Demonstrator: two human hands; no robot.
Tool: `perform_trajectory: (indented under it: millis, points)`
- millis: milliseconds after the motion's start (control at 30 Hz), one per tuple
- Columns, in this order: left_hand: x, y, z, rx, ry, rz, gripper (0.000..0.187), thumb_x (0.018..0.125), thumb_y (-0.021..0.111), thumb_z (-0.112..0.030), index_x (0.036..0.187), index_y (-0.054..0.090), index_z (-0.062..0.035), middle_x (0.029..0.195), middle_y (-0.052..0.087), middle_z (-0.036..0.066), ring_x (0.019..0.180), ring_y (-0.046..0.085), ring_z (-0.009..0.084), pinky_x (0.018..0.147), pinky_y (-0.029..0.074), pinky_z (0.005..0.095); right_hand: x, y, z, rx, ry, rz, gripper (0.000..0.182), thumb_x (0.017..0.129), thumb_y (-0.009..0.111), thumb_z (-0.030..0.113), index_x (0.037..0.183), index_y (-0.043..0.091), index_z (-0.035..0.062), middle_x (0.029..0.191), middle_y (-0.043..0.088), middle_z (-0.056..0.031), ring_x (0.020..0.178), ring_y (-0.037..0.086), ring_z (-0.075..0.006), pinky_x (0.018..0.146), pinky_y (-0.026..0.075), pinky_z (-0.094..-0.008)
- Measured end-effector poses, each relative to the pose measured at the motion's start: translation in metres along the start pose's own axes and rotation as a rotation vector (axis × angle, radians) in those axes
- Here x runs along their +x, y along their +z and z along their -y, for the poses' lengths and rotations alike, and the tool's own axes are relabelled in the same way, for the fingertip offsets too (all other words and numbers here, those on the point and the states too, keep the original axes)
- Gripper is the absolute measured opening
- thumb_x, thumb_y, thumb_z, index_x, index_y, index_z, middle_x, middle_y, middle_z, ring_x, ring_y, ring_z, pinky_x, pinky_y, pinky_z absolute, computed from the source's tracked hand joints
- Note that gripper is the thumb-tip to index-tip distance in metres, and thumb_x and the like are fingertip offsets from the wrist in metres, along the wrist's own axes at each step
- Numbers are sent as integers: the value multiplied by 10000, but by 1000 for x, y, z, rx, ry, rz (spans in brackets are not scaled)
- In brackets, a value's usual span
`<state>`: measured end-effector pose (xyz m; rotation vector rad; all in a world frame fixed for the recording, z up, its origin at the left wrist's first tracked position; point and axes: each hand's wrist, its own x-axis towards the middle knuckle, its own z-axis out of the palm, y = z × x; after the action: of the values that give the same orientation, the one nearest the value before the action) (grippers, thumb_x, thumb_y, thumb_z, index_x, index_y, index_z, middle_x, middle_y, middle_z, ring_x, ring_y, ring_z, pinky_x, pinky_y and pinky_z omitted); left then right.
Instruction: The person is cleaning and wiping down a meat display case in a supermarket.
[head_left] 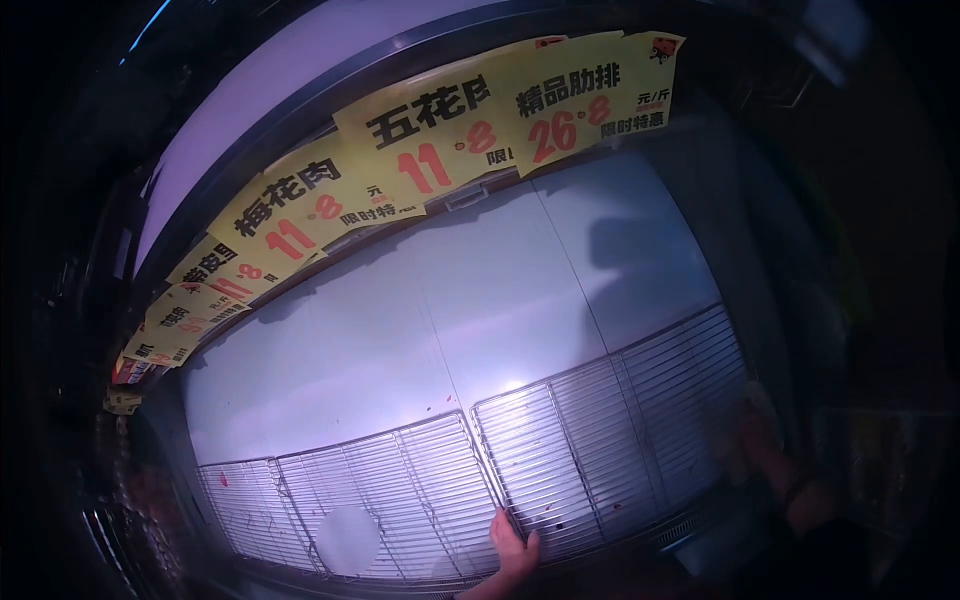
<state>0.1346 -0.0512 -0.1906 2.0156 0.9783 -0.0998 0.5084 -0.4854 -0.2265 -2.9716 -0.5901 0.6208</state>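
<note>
My left hand (512,548) is at the front, with its fingers at the near left edge of the right wire rack (560,450). Its fingers are bent over the rack's metal side, the thumb on the right. At the right end of the same rack is my right hand (757,436), dim and smeared by motion. A pale patch shows at its fingers; whether it holds something cannot be made out. Beside the right rack lies the left wire rack (370,490), with a pale round disc (347,541) on its front part. Small reddish bits dot both racks.
A smooth pale back panel (350,340) rises behind the racks inside the display case. Yellow price signs (440,130) with black and red print hang along its upper edge. Small red specks mark the panel's bottom. The surroundings on both sides are dark.
</note>
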Motion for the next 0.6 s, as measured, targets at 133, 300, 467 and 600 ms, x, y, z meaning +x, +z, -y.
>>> perform_trajectory:
  millis: [133, 300, 467, 600]
  points:
    - [5, -6, -3, 151, -123, 167, 769, 812, 707, -322, 1398, 401, 73, 1270, 556, 281, 1278, 428, 441, 1096, 309, 470, -4, -45, 25, -239, -121, 131, 482, 855, 591, 182, 1316, 584, 43, 1388, 533, -183, 1323, 462, -342, 1129, 346, -450]
    - [29, -14, -6, -11, -393, 299, 563, 870, 695, -399, 1232, 560, 10, 1007, 697, 166, 973, 651, 311, 920, 469, 403, 11, -31, 10, -218, -47, 346, 630, 874, 563, 173, 1472, 407, 48, 1435, 489, -209, 1335, 446, -378, 1146, 340, -438]
    - [36, -23, 0, -443, -364, 85, 298, 965, 626, -342, 1011, 595, -49, 758, 636, 60, 693, 590, 155, 676, 490, 305, 12, -8, -19, -175, -126, 185, 590, 879, 529, 122, 1457, 429, 60, 1453, 474, -197, 1280, 486, -385, 1072, 390, -433]
    - [55, -44, -37, -629, -279, -63, 258, 1003, 591, -277, 875, 539, -60, 696, 567, 2, 650, 524, 87, 626, 457, 271, 28, -9, -49, 193, -358, 165, 545, 915, 505, 21, 1454, 435, 68, 1450, 466, -149, 1046, 540, -304, 844, 477, -390]
